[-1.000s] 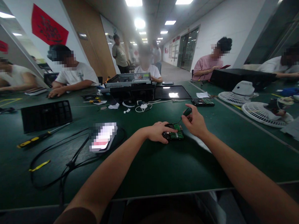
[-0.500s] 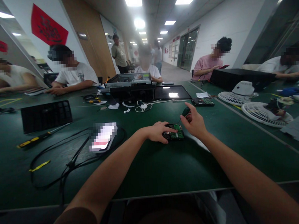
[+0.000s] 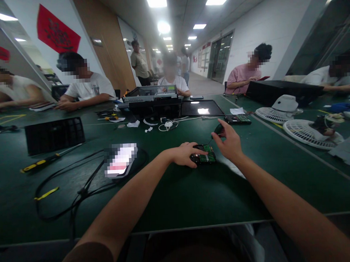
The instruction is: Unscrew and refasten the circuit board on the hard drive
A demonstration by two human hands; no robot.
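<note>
A hard drive (image 3: 207, 156) lies on the green table with its circuit board facing up. My left hand (image 3: 187, 153) grips its left side, fingers across the top and thumb at the near edge, hiding that end. In my right hand (image 3: 229, 141) is a screwdriver (image 3: 219, 129) with a dark handle, held at a tilt. Its thin shaft points down to the far edge of the board; whether the tip sits in a screw is too small to tell.
Left of my arms lie a lit phone (image 3: 122, 160), black cables (image 3: 82, 192), a yellow-black screwdriver (image 3: 43, 163) and a black panel (image 3: 55, 136). Another drive (image 3: 237, 119) and fan parts (image 3: 311, 132) are on the right. An open metal case (image 3: 150, 94) stands ahead; several people sit around.
My right hand and the screwdriver have shifted very slightly to the right, with the fingers a little changed around the handle. My left hand and the hard drive have stayed put.
</note>
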